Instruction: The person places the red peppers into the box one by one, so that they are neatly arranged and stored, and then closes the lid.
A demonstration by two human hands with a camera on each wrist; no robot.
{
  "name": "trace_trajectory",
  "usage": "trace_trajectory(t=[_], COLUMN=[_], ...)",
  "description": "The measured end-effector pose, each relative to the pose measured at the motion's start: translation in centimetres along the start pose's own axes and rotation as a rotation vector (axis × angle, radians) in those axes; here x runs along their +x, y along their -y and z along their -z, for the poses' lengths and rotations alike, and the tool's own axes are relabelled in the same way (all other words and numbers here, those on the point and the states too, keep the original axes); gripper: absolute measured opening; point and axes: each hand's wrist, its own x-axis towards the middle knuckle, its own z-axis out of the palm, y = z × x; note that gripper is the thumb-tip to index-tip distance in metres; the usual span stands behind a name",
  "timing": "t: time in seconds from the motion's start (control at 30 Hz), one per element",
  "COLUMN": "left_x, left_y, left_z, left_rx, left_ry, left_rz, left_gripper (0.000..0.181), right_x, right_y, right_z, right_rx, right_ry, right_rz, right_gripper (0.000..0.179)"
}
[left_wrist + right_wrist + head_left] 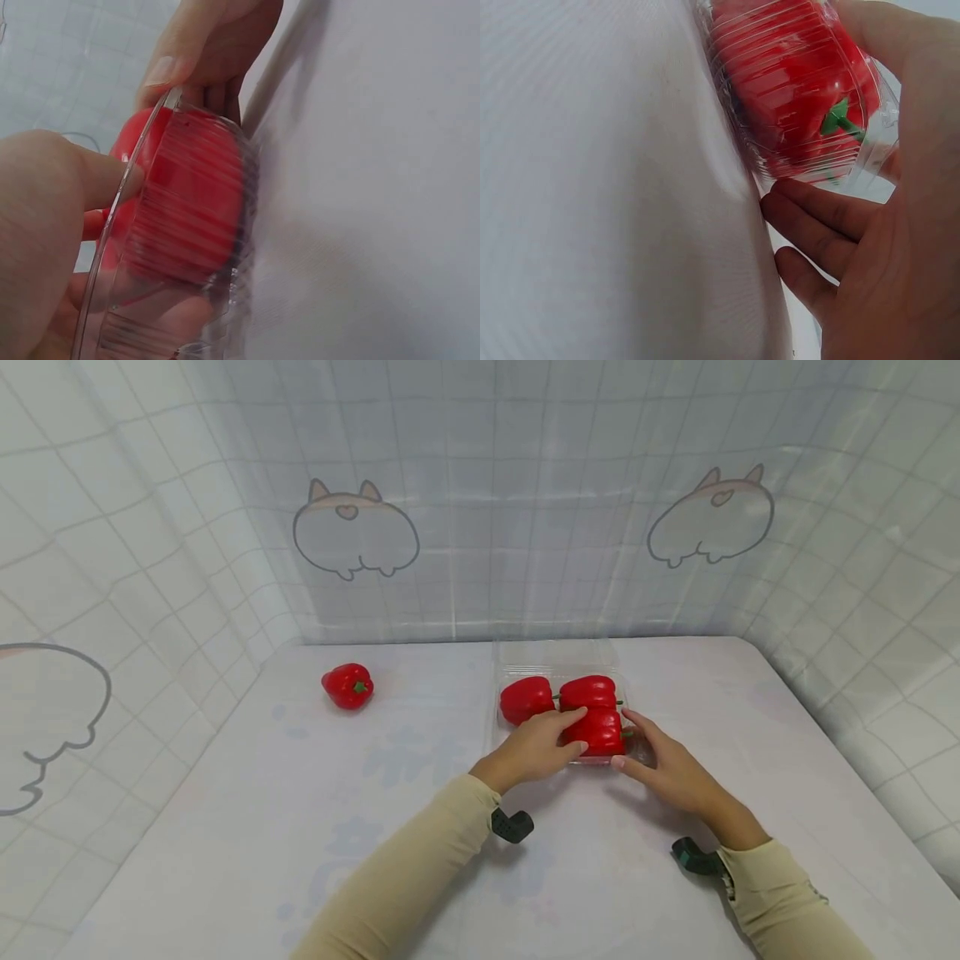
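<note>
A clear plastic container stands on the table, its lid folded back at the far side. Inside lie a red bell pepper on the left, another bell pepper at the back right and a front bell pepper. My left hand holds the left end of the front pepper, thumb reaching over the near rim in the left wrist view. My right hand holds the container's front right corner, thumb at the front and fingers along the right side. In the right wrist view, the pepper's green stem shows through ribbed plastic.
A single red bell pepper lies on the white table at the far left. Behind and to both sides rise grid-patterned curtains with cartoon animal prints. Dark wrist devices sit beneath the beige sleeves.
</note>
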Motion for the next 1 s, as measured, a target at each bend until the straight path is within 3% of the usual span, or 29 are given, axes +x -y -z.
trace_trajectory(t=[0.57, 0.77, 1.0], left_x=[-0.1, -1.3, -2.4], left_y=[0.2, 0.9, 2.8], left_z=[0.4, 1.2, 2.3], left_rx=[0.006, 0.037, -0.083], left_ry=[-0.020, -0.083, -0.215], left_rz=[-0.026, -0.047, -0.111], left_gripper=[0.063, 0.049, 0.035], right_x=[-0.2, -0.1, -0.2], right_y=[0.0, 0.2, 0.2], right_z=[-0.2, -0.3, 0.0], right_rx=[0.007, -0.002, 0.002], right_ry=[-0.016, -0.018, -0.019], right_rz=[0.020, 0.027, 0.018], right_gripper=[0.085, 0.084, 0.083])
